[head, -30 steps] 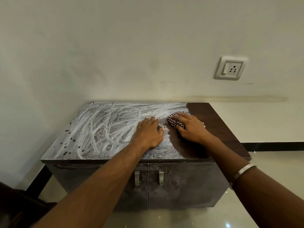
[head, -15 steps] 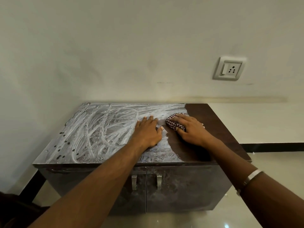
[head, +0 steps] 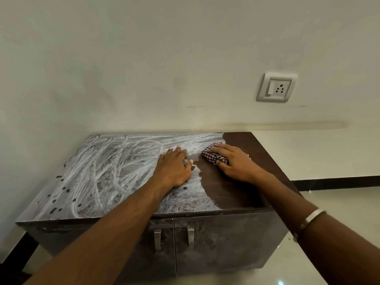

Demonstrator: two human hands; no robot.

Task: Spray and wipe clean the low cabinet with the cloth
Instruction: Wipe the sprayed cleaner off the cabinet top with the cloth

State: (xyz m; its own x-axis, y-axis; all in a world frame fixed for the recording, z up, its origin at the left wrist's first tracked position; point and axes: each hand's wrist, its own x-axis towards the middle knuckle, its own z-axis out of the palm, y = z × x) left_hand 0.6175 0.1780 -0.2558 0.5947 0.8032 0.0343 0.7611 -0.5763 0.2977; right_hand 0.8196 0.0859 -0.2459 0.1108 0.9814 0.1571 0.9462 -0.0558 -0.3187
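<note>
The low dark-brown cabinet (head: 253, 188) stands against the wall, its top smeared with white streaks over the left and middle. The right strip of the top is bare dark wood. My right hand (head: 234, 163) presses a red-and-white checked cloth (head: 212, 155) onto the top at the edge of the white film. My left hand (head: 174, 167) lies flat, fingers spread, on the smeared part just left of the cloth. No spray bottle is in view.
Two metal door handles (head: 157, 239) sit on the cabinet front. A wall socket with switch (head: 276, 87) is mounted up right. Glossy tiled floor (head: 333, 204) extends to the right, with a dark skirting along the wall.
My right hand with the cloth has shifted slightly toward the back of the top. My left hand stays planted. The camera has moved a little, so the cabinet sits lower in view.
</note>
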